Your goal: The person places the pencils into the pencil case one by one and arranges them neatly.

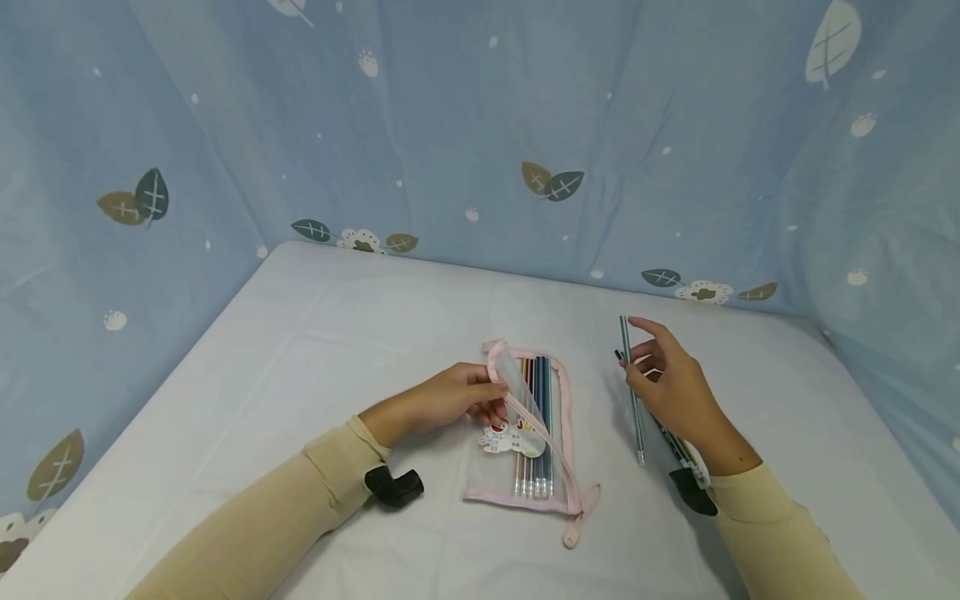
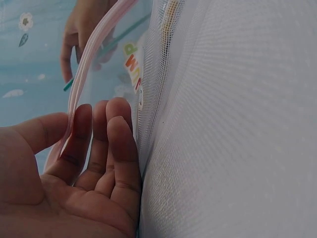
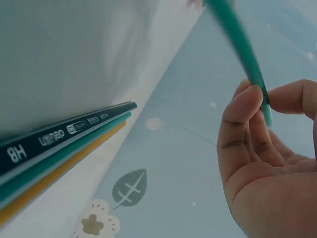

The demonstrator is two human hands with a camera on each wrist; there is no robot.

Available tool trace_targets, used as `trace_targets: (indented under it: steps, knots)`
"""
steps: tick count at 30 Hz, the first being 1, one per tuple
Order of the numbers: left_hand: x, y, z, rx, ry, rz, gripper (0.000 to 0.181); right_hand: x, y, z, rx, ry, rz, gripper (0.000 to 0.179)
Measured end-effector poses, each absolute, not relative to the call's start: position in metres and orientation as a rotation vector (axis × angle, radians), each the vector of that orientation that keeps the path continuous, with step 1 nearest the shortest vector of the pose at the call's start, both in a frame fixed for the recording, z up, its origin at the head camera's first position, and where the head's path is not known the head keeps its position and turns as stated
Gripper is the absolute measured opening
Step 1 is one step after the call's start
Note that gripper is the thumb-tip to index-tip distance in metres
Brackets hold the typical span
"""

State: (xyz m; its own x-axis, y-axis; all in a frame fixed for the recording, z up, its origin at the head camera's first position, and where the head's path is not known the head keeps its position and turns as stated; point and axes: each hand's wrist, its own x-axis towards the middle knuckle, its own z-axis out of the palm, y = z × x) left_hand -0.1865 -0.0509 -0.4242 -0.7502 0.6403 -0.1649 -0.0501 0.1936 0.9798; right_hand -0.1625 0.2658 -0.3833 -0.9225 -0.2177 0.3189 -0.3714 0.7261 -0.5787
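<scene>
Closest to us, the pink pull [image 1: 572,540] of the pouch [image 1: 566,400] lies on the white surface [image 1: 360,333]. We do well to leave it off to the side, so nothing catches. The pouch sits right in front of us, with a row of pencils [image 1: 538,475] inside, silver ends our way.

Loose pencils [image 3: 64,152] are under our right wrist, so we should move that arm gently and not bump them.

Our left hand [image 1: 450,396] pinches the pouch's pink edge and holds it up. A soft, high lift is best, we think, so the mouth gapes and the mesh doesn't pull.

Right of the pouch and apart from it, the fingers of our right hand [image 1: 678,392] pinch one green pencil [image 1: 636,408] near its far end. Its silver end faces us, like the row, so turning it around seems needless.
</scene>
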Motion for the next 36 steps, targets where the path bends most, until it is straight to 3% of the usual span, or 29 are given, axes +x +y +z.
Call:
trace_targets:
  steps: [10, 17, 36]
  knots:
    - [-0.188, -0.051, -0.421, 0.549, 1.906, 1.606, 0.025, -0.162, 0.261, -0.380, 0.459, -2.625, 1.263, 0.075]
    - [-0.187, -0.052, -0.422, 0.544, 1.890, 1.606, 0.026, -0.162, 0.255, -0.385, 0.428, -2.603, 1.520, 0.072]
    - [-0.190, -0.053, -0.424, 0.541, 1.814, 1.664, 0.025, -0.160, 0.236, -0.392, 0.415, -2.580, 1.628, 0.069]
